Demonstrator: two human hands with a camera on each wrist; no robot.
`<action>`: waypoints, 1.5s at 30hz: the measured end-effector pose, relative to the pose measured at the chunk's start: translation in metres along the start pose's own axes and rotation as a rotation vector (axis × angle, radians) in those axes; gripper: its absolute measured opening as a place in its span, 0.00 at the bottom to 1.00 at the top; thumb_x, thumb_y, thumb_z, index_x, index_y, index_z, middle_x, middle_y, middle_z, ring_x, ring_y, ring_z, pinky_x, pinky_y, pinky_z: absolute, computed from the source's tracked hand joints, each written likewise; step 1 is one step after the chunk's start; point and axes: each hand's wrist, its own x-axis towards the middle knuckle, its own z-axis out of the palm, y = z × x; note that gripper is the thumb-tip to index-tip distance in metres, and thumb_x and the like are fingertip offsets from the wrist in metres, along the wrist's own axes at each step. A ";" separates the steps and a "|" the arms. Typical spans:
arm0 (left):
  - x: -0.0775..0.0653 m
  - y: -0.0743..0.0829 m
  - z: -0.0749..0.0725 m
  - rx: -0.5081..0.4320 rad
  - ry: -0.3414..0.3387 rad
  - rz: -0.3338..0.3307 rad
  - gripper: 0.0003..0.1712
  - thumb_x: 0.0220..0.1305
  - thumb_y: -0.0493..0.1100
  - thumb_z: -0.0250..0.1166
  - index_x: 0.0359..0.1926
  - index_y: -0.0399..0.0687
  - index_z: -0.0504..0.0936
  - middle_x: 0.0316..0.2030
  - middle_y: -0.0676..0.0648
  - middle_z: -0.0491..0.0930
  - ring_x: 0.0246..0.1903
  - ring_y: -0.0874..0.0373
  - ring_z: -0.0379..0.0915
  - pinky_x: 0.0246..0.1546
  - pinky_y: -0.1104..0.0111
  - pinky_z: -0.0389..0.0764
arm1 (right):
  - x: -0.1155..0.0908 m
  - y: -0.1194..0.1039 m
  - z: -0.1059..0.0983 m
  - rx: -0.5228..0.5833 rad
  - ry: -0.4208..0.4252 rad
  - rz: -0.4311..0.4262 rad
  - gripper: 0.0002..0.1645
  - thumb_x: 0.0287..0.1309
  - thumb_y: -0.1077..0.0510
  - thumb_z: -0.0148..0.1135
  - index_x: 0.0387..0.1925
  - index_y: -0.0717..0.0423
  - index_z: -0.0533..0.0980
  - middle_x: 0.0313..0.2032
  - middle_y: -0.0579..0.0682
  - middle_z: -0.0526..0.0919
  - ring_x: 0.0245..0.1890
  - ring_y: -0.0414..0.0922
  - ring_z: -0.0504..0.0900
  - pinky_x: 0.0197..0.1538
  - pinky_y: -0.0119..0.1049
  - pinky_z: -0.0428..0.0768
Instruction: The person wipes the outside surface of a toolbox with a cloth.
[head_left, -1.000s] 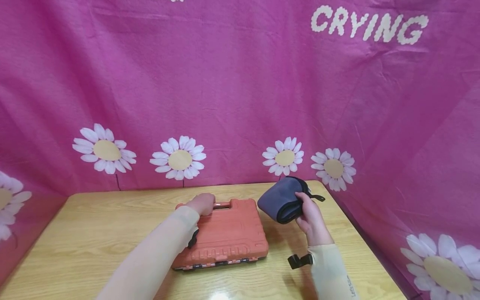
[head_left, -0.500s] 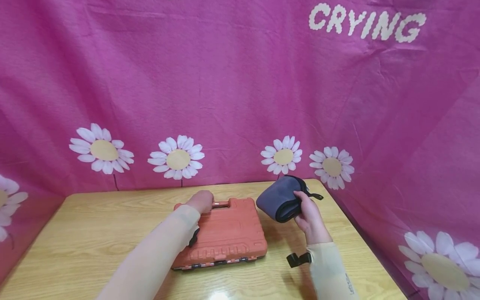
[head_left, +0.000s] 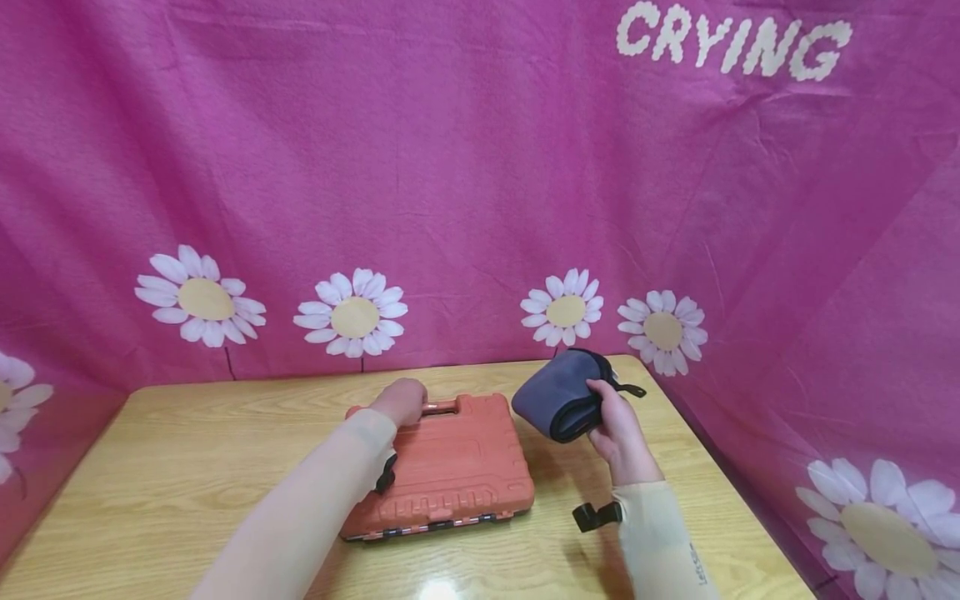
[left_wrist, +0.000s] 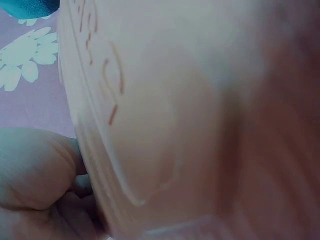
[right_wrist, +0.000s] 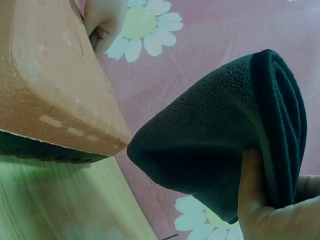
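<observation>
An orange plastic tool case point(head_left: 457, 467) with dark clasps along its near edge is at the middle of the table. My left hand point(head_left: 402, 402) grips its handle at the far side; the fingers are partly hidden behind the handle. The left wrist view shows the case's blurred surface point(left_wrist: 150, 125) beside that hand point(left_wrist: 40, 175). To the right of the case, above the table, my right hand point(head_left: 621, 433) holds a folded grey-blue cloth point(head_left: 558, 393) with black edging and a small black loop. In the right wrist view the thumb lies across the cloth's folds point(right_wrist: 210, 115).
A light wooden table point(head_left: 195, 467) extends on both sides of the case. Behind it and at both sides hangs a magenta curtain point(head_left: 450, 167) printed with white daisies and lettering. A black strap piece point(head_left: 596, 517) sticks out from the right wrist.
The view has shifted slightly. My left hand keeps its grip on the case handle, and my right hand still holds the folded cloth in nearly the same place.
</observation>
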 end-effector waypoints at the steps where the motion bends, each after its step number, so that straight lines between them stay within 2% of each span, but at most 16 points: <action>1: 0.001 0.000 0.001 -0.004 0.009 0.000 0.11 0.65 0.27 0.58 0.30 0.40 0.84 0.29 0.47 0.79 0.31 0.55 0.66 0.40 0.62 0.79 | 0.000 0.000 0.000 0.002 0.005 0.002 0.39 0.78 0.53 0.45 0.82 0.57 0.44 0.65 0.47 0.70 0.44 0.31 0.82 0.58 0.26 0.81; 3: 0.000 0.000 0.001 -0.011 0.025 0.003 0.09 0.65 0.27 0.60 0.31 0.39 0.84 0.29 0.46 0.80 0.31 0.55 0.67 0.42 0.61 0.80 | 0.001 -0.001 -0.001 0.000 0.009 0.004 0.40 0.78 0.53 0.45 0.82 0.57 0.45 0.65 0.47 0.69 0.44 0.31 0.82 0.58 0.26 0.81; 9: -0.007 0.004 -0.008 -0.048 0.026 0.013 0.06 0.67 0.28 0.61 0.36 0.37 0.85 0.30 0.47 0.80 0.32 0.56 0.69 0.42 0.62 0.80 | 0.001 -0.001 -0.002 0.017 0.000 -0.016 0.38 0.78 0.55 0.45 0.81 0.59 0.46 0.45 0.38 0.80 0.43 0.31 0.83 0.57 0.25 0.82; 12: -0.010 0.006 -0.013 -0.060 0.045 0.030 0.06 0.65 0.27 0.61 0.34 0.38 0.83 0.29 0.48 0.78 0.31 0.56 0.68 0.40 0.63 0.77 | 0.001 -0.002 -0.003 0.026 -0.003 -0.012 0.38 0.78 0.55 0.44 0.81 0.59 0.45 0.40 0.36 0.81 0.43 0.31 0.83 0.57 0.25 0.82; 18: -0.013 0.011 -0.025 -0.044 0.116 0.107 0.07 0.64 0.26 0.61 0.34 0.39 0.82 0.29 0.47 0.80 0.31 0.55 0.70 0.41 0.61 0.81 | 0.000 -0.009 -0.005 0.073 0.012 -0.009 0.39 0.79 0.54 0.45 0.82 0.56 0.44 0.45 0.38 0.79 0.43 0.30 0.83 0.57 0.24 0.81; 22: -0.015 0.013 -0.034 -0.043 0.121 0.102 0.06 0.68 0.28 0.61 0.36 0.39 0.82 0.31 0.47 0.80 0.33 0.54 0.71 0.42 0.61 0.80 | 0.000 -0.012 -0.007 0.081 0.005 -0.007 0.38 0.79 0.54 0.44 0.82 0.55 0.44 0.41 0.36 0.81 0.43 0.30 0.84 0.57 0.23 0.81; 24: -0.017 0.014 -0.038 -0.034 0.143 0.101 0.06 0.67 0.28 0.61 0.33 0.40 0.80 0.29 0.47 0.78 0.32 0.54 0.70 0.41 0.61 0.79 | 0.000 -0.012 -0.007 0.079 0.000 -0.004 0.37 0.79 0.55 0.43 0.81 0.56 0.44 0.38 0.36 0.82 0.42 0.30 0.84 0.57 0.24 0.81; 28: -0.020 0.013 -0.046 -0.021 0.197 0.115 0.09 0.65 0.27 0.60 0.30 0.41 0.77 0.26 0.47 0.74 0.32 0.51 0.71 0.41 0.59 0.78 | 0.000 -0.011 -0.006 0.076 0.005 0.000 0.37 0.79 0.55 0.44 0.81 0.56 0.45 0.39 0.36 0.82 0.42 0.30 0.84 0.57 0.24 0.81; 36: -0.028 0.011 -0.059 -0.062 0.284 0.115 0.05 0.69 0.29 0.60 0.42 0.38 0.82 0.36 0.42 0.84 0.43 0.44 0.81 0.50 0.53 0.83 | 0.000 -0.010 -0.004 0.068 0.001 -0.005 0.38 0.79 0.55 0.44 0.82 0.56 0.44 0.41 0.37 0.80 0.43 0.29 0.83 0.58 0.23 0.80; 42: -0.032 0.012 -0.065 -0.074 0.408 0.124 0.05 0.68 0.28 0.61 0.42 0.37 0.82 0.37 0.40 0.84 0.44 0.41 0.81 0.51 0.50 0.80 | -0.001 -0.009 -0.003 0.058 0.003 0.001 0.39 0.79 0.54 0.44 0.82 0.55 0.43 0.55 0.41 0.74 0.43 0.29 0.83 0.59 0.22 0.80; 45: -0.036 0.014 -0.068 -0.078 0.459 0.122 0.05 0.68 0.28 0.62 0.42 0.37 0.81 0.38 0.39 0.83 0.44 0.40 0.80 0.53 0.48 0.78 | -0.001 -0.009 -0.003 0.058 -0.002 0.000 0.39 0.79 0.55 0.43 0.82 0.56 0.42 0.57 0.42 0.72 0.43 0.29 0.82 0.58 0.22 0.79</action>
